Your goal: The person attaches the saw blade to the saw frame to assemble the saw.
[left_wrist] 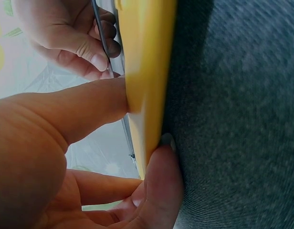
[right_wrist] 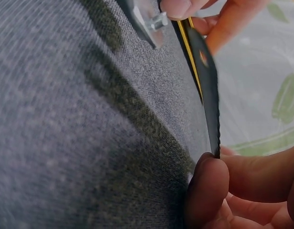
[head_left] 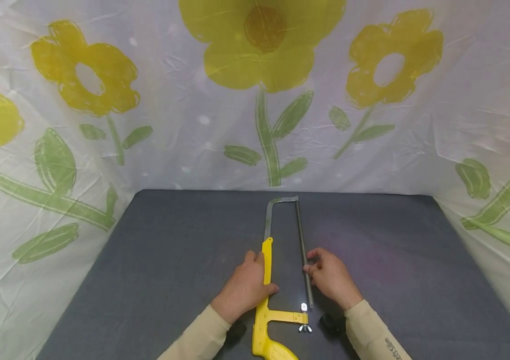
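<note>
A hacksaw frame (head_left: pixel 267 261) with a yellow handle and a silver bow lies on the dark table. My left hand (head_left: pixel 245 285) grips the yellow bar, thumb on one side and fingers on the other. Between thumb and fingers, my right hand (head_left: pixel 330 276) pinches the thin dark saw blade (head_left: pixel 301 235). The blade's far end meets the bow's tip. Its near end, with a hole visible in the right wrist view, is apart from the silver blade holder (head_left: pixel 304 307). A wing nut (head_left: pixel 305 328) sits on the yellow lower arm.
The dark grey tabletop (head_left: pixel 169 240) spreads around the saw. A white curtain (head_left: pixel 169 100) with yellow flowers hangs behind the table and along both sides. Black wrist devices (head_left: pixel 331 324) show under the sleeves.
</note>
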Demonstrator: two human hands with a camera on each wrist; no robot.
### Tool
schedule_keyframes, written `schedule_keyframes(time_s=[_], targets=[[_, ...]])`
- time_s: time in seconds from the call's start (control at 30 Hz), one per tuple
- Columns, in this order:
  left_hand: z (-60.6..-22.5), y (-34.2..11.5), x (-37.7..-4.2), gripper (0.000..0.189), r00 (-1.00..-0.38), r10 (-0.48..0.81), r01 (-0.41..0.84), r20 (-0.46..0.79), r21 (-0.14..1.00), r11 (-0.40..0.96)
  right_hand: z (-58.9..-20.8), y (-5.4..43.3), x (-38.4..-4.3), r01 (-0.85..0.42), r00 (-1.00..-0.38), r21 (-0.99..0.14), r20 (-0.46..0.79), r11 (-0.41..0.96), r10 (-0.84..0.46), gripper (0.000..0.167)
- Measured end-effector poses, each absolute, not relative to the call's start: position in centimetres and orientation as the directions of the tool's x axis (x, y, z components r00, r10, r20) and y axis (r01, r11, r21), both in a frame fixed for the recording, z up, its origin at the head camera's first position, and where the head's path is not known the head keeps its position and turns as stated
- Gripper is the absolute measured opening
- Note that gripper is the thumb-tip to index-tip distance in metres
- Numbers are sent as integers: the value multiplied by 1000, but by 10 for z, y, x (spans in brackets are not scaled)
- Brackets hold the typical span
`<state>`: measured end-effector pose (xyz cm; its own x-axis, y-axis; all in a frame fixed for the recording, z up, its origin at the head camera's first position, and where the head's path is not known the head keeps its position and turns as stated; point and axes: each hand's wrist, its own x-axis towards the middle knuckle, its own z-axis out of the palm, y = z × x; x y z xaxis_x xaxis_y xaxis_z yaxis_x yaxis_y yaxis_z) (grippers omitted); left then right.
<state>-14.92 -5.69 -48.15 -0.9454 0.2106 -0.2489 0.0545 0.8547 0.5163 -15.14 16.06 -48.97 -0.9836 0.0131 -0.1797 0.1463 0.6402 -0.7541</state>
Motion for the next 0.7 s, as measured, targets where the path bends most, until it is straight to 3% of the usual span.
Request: schedule_keyframes(time_s=[0.7], targets=[[-483,-58,-149,96,-948,228,88,-223,504,859,-488,156,-150,125,-986,-750,-166,650,-2,29]])
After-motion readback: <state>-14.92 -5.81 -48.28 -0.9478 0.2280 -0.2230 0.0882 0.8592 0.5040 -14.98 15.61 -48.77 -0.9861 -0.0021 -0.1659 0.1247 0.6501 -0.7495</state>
